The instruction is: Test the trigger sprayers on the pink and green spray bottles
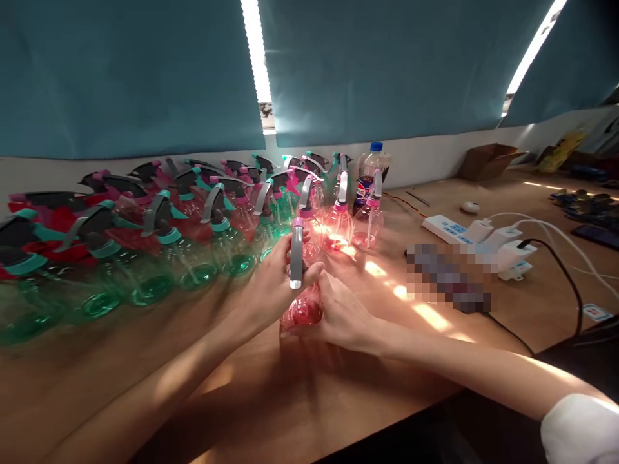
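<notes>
A pink spray bottle (302,312) stands on the wooden table (271,399) in front of me, its grey trigger (296,258) pointing toward me. My left hand (273,277) is closed around the spray head at the bottle's top. My right hand (341,316) is wrapped around the bottle's clear pink body from the right. Both hands touch each other at the neck.
Rows of green spray bottles (193,251) and pink spray bottles (338,222) fill the table's left and back. A cola bottle (368,174) stands behind them. A white power strip (452,229) with plugs and cables lies at the right. A cardboard box (488,161) sits far right.
</notes>
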Tool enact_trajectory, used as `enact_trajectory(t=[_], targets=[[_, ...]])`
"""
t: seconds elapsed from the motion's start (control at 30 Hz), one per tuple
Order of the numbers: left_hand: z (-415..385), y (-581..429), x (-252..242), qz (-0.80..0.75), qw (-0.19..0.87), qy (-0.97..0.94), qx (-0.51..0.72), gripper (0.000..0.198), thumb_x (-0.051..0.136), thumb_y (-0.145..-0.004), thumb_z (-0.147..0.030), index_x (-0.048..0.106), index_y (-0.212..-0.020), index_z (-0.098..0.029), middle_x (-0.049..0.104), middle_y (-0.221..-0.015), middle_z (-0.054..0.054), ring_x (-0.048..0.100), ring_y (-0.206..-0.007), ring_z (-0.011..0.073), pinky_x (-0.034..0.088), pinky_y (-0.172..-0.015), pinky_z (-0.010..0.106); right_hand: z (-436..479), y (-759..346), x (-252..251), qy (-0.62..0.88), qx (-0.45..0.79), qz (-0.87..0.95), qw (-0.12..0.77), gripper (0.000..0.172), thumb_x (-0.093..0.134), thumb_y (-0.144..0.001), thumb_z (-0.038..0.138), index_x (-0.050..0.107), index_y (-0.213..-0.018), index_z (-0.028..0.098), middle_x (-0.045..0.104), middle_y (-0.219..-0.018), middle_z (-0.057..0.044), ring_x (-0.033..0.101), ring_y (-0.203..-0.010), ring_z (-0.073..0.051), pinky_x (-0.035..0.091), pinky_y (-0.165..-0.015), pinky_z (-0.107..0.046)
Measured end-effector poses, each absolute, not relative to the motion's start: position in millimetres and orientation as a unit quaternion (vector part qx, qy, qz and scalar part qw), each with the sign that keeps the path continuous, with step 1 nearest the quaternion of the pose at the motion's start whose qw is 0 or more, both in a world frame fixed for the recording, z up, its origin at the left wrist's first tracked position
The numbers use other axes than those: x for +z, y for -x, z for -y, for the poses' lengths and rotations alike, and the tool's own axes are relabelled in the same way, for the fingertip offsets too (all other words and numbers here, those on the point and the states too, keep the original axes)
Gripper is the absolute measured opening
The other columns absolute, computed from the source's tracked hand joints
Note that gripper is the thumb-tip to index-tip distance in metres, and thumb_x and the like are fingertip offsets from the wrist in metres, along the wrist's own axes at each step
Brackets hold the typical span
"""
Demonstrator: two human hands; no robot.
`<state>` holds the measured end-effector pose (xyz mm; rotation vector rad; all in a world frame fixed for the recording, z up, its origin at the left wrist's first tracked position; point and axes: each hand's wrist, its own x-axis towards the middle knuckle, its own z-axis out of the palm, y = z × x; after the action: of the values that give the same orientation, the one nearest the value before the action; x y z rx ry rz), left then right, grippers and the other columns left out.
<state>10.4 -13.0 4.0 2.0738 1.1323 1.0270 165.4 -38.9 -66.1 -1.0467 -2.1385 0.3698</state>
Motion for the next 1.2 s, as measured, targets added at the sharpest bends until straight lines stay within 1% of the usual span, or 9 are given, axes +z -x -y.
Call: enact_trajectory(t=[0.1,0.23,0.33,0.43,0.53,0.73,0.93,1.07,1.2], targets=[[14.3,1.1,3.1,-0.429,0.261,-0.772,0.391,0.041,0.06,-0.09,-0.04,0.055,-0.123,-0.017,0.066,-0.112,0.011,0.063,-0.107,0.0291,0.05,-0.091,0.041,38.9,-147.1,-75.6,0.407,0.134,0.812,0.397,0.091,0.071,-0.076,0.061,0.023,-0.142,0.02,0.058,-0.118,-0.018,0.061,-0.101,-0.037,0.054,-0.082,-0.056],[16.0,13.4,3.3,-0.412,0.27,-0.759,0.426,0.037,0.057,-0.088,-0.03,0.058,-0.122,-0.017,0.066,-0.122,0.01,0.059,-0.119,0.03,0.048,-0.099,0.041,36.7,-134.9,-76.5,0.336,0.16,0.833,0.41,0.093,0.071,-0.079,0.054,0.016,-0.146,0.018,0.053,-0.13,-0.022,0.057,-0.114,-0.037,0.051,-0.092,-0.055],[15.6,20.2,1.8,-0.396,0.297,-0.739,0.457,0.04,0.055,-0.084,-0.021,0.059,-0.124,-0.017,0.064,-0.129,0.01,0.057,-0.125,0.0286,0.047,-0.101,0.039,30.9,-139.0,-75.1,0.297,0.194,0.855,0.378,0.09,0.067,-0.085,0.05,0.015,-0.149,0.013,0.051,-0.135,-0.025,0.055,-0.121,-0.036,0.049,-0.098,-0.056],[12.7,23.6,-0.4,-0.383,0.304,-0.735,0.47,0.041,0.054,-0.081,-0.018,0.062,-0.121,-0.018,0.064,-0.129,0.009,0.058,-0.124,0.0272,0.05,-0.098,0.036,21.3,-152.5,-77.5,0.283,0.207,0.879,0.323,0.086,0.066,-0.087,0.053,0.024,-0.148,0.011,0.057,-0.13,-0.024,0.057,-0.12,-0.036,0.049,-0.099,-0.057],[8.4,24.1,-0.7,-0.381,0.298,-0.739,0.47,0.041,0.054,-0.078,-0.018,0.062,-0.118,-0.019,0.066,-0.12,0.008,0.061,-0.116,0.0258,0.052,-0.094,0.035,9.8,-171.8,-83.6,0.295,0.19,0.892,0.284,0.079,0.066,-0.084,0.06,0.04,-0.143,0.014,0.053,-0.14,-0.022,0.052,-0.129,-0.035,0.045,-0.106,-0.056],[4.5,25.5,1.5,-0.407,0.284,-0.737,0.458,0.024,0.052,-0.075,-0.018,0.064,-0.096,-0.019,0.06,-0.081,0.002,0.058,-0.075,0.0174,0.052,-0.077,0.033,-4.7,-207.6,-95.6,0.345,0.164,0.894,0.235,0.071,0.065,-0.085,0.058,0.05,-0.141,0.018,0.052,-0.146,-0.02,0.049,-0.135,-0.036,0.042,-0.108,-0.059],[6.6,25.5,3.3,-0.409,0.293,-0.741,0.444,0.032,0.051,-0.075,-0.018,0.062,-0.105,-0.021,0.051,-0.073,-0.002,0.041,-0.055,0.0107,0.041,-0.054,0.025,-3.9,-213.5,-96.0,0.363,0.179,0.882,0.244,0.063,0.063,-0.089,0.055,0.055,-0.14,0.02,0.051,-0.147,-0.017,0.046,-0.137,-0.037,0.038,-0.112,-0.061],[6.9,23.6,5.9,-0.418,0.299,-0.742,0.43,0.033,0.053,-0.076,-0.018,0.059,-0.108,-0.021,0.045,-0.066,-0.005,0.032,-0.049,0.0091,0.032,-0.047,0.025,-3.0,-212.2,-92.5,0.367,0.187,0.88,0.237,0.06,0.06,-0.091,0.054,0.055,-0.14,0.019,0.052,-0.147,-0.017,0.046,-0.138,-0.036,0.037,-0.112,-0.061],[7.1,22.0,8.2,-0.433,0.315,-0.735,0.416,0.038,0.056,-0.078,-0.023,0.059,-0.116,-0.023,0.035,-0.052,-0.009,0.028,-0.043,0.0105,0.037,-0.048,0.028,-3.5,-212.8,-92.1,0.372,0.196,0.874,0.242,0.058,0.062,-0.091,0.052,0.056,-0.14,0.022,0.053,-0.146,-0.015,0.046,-0.138,-0.035,0.037,-0.113,-0.061]])
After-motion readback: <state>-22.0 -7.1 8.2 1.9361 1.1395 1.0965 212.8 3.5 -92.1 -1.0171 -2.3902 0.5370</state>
